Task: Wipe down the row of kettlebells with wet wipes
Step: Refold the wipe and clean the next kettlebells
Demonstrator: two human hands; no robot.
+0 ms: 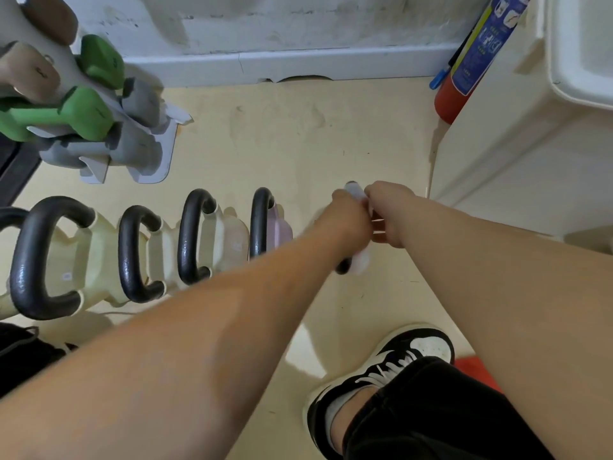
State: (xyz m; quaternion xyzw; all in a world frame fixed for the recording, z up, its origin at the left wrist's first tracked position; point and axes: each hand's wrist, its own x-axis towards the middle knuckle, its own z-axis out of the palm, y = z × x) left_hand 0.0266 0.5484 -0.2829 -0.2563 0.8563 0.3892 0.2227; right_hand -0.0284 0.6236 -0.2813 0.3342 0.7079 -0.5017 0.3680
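As far as the row (212, 234) goes: bells lined up on the floor (298, 134) from the left edge to mid-frame, black handles up. None looks obviously wet, so I can't tell which are wiped.
Dumbbell rack (109, 127): upper left, not part of the job.
Extinguisher (464, 68): upper right.
End bell (343, 267): right end of the row, mostly covered up.
Left hand (348, 214): clenched round the wipe (360, 262) on that bell's handle.
Right hand (388, 210): fingers curled, just beside the left. Too blurry to say what it's gripping.
Wipe: white, wrapped over the handle.
Progress: my guess is it's either the first bell or the last one.
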